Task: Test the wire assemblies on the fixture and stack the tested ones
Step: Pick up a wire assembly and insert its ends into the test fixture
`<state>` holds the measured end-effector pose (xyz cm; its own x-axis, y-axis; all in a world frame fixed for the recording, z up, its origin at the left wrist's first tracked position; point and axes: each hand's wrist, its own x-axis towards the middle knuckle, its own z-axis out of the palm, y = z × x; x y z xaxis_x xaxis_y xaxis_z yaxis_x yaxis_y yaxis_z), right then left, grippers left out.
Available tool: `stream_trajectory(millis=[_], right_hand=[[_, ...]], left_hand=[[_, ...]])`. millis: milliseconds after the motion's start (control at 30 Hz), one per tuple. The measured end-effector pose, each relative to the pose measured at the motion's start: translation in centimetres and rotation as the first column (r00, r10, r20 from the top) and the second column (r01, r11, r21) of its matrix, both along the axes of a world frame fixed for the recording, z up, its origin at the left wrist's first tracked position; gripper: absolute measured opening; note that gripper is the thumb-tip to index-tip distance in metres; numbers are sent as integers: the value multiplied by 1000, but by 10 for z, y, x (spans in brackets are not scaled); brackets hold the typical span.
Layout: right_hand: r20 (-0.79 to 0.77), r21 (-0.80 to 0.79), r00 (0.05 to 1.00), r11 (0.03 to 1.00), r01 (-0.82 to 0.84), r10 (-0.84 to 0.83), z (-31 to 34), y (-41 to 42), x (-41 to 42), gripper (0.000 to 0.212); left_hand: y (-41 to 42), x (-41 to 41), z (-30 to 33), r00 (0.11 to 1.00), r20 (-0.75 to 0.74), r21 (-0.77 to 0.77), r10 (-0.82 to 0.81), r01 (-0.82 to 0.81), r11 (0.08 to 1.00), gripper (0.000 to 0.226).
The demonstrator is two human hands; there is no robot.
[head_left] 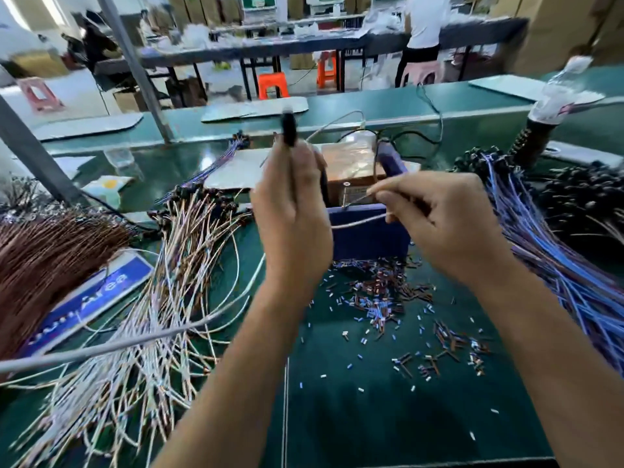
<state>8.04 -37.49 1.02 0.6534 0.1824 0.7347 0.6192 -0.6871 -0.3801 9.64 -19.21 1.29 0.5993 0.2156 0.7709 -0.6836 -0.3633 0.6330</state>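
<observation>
Above the green bench, the left hand grips a black connector upright, its long axis near vertical and its tip toward the far side. From it a pale wire arcs over to the right hand, whose thumb and forefinger pinch the wire's free end, which points left and down at the blue fixture. Left of the fixture lies a loose heap of pale wire assemblies; blue ones fan out on the right. Short cut sleeve bits litter the bench.
</observation>
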Motion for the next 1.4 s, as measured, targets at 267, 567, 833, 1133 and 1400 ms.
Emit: stream_trajectory(millis=[267, 567, 833, 1133, 1400], right_hand=[[34, -201, 987, 966, 159, -156, -78, -18, 3, 36], [-5, -73, 997, 994, 80, -81, -96, -16, 2, 16], [-29, 27, 999, 999, 35, -34, -97, -20, 2, 15], [-45, 284, 986, 945, 165, -158, -89, -31, 1, 13], [-18, 201, 981, 960, 194, -194, -91, -26, 2, 12]], left_hand=[[-32, -13, -84, 985, -162, 550, -62, 142, 823, 24], [-14, 4, -104, 962, -264, 513, -69, 201, 834, 15], [-14, 2, -103, 953, -277, 443, -119, 237, 865, 31], [-11, 8, -109, 913, -353, 247, -203, 301, 921, 24], [-26, -1, -105, 824, -427, 229, -372, 496, 838, 15]])
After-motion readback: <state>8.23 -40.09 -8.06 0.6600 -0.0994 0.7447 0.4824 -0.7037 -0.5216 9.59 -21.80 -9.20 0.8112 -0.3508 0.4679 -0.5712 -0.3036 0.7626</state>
